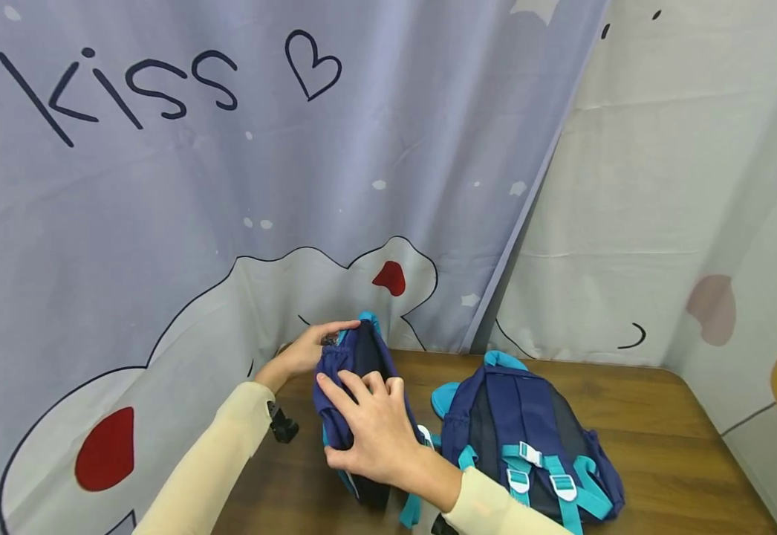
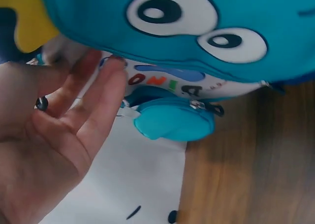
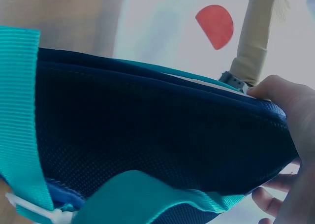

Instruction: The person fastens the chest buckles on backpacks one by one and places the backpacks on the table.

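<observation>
A small navy backpack (image 1: 367, 348) stands on edge on the table, its side turned up toward the head view. My right hand (image 1: 385, 431) grips it across the side; in the right wrist view the thumb lies over one edge of the dark mesh back panel (image 3: 147, 125) and fingers curl at the other edge. At its far left top, my left hand (image 1: 303, 353) touches the bag with fingers fairly straight. The left wrist view shows those fingers by the teal front (image 2: 98, 17), which has cartoon eyes, printed letters below and a small zipped teal pouch (image 2: 172, 119).
A second navy backpack (image 1: 518, 423) with teal straps and white buckles lies to the right on the wooden table (image 1: 669, 438). A printed curtain (image 1: 362, 148) hangs behind the table, and another light curtain (image 1: 629, 186) hangs at the right.
</observation>
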